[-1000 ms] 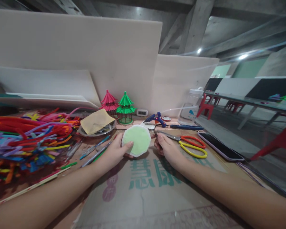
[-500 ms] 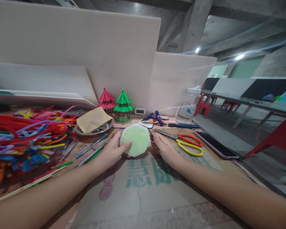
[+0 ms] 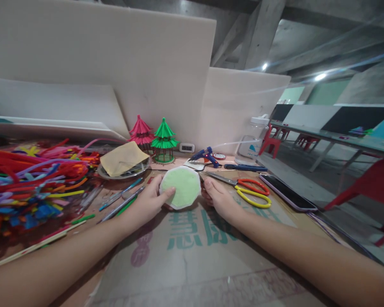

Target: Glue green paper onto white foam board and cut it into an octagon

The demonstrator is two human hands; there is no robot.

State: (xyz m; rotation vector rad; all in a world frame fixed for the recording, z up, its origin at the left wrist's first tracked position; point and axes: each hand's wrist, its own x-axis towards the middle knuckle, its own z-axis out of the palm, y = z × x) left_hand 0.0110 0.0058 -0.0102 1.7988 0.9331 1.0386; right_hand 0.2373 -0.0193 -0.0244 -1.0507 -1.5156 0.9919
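A pale green octagonal piece with a white rim (image 3: 181, 187) is held up over the printed cardboard sheet (image 3: 192, 273). My left hand (image 3: 156, 194) grips it from the left, thumb pressed on the green face and fingers behind. Close to its right edge, my right hand (image 3: 216, 194) is closed in a pinch; a thin dark bit shows at the fingertips, too small to name. Orange-and-yellow-handled scissors (image 3: 252, 194) lie right of that hand. Behind the piece, a blue glue gun (image 3: 206, 157) rests on its side.
Bundles of coloured pipe cleaners (image 3: 28, 183) cover the left side. A dish (image 3: 105, 172) holds a yellowish sheet. Green (image 3: 164, 143) and pink (image 3: 141, 132) pagoda models, a small digital clock (image 3: 186, 147) and a clear bottle (image 3: 251, 143) stand behind. A phone (image 3: 288, 194) lies at the right.
The view has shifted slightly. Both hands keep nearly the same pose around the green octagonal piece, with no visible change in hold.
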